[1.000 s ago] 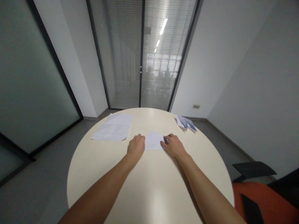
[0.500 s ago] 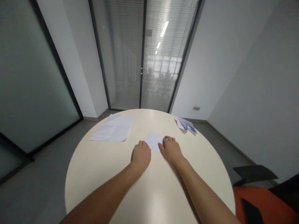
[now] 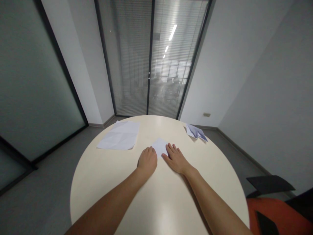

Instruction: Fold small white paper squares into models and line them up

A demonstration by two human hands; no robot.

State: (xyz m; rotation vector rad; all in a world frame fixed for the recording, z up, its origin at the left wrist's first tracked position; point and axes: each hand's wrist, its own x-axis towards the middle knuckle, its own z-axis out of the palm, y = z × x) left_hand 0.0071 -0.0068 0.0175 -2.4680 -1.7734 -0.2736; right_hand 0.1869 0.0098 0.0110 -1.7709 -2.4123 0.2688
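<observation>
A small piece of white paper (image 3: 160, 146) with a pointed top lies near the middle of the round table, between my two hands. Its creases are too faint to make out. At its left edge rests my left hand (image 3: 147, 159), closed, with the fingers curled down against the paper; the fingertips are hidden. My right hand (image 3: 176, 159) is open and lies over the right edge of the paper, its fingers stretched out flat and the thumb spread towards the left.
The round cream table (image 3: 102, 182) carries a large creased white sheet (image 3: 119, 135) at the far left. A folded paper piece (image 3: 196, 132) stands near the far right edge. An orange chair (image 3: 276, 215) with black armrests is at the right. Glass doors rise beyond the table.
My right hand has moved slightly left over the small paper, and its bent fingers have straightened out flat. My left hand stays at the paper's left edge. The view has shifted slightly.
</observation>
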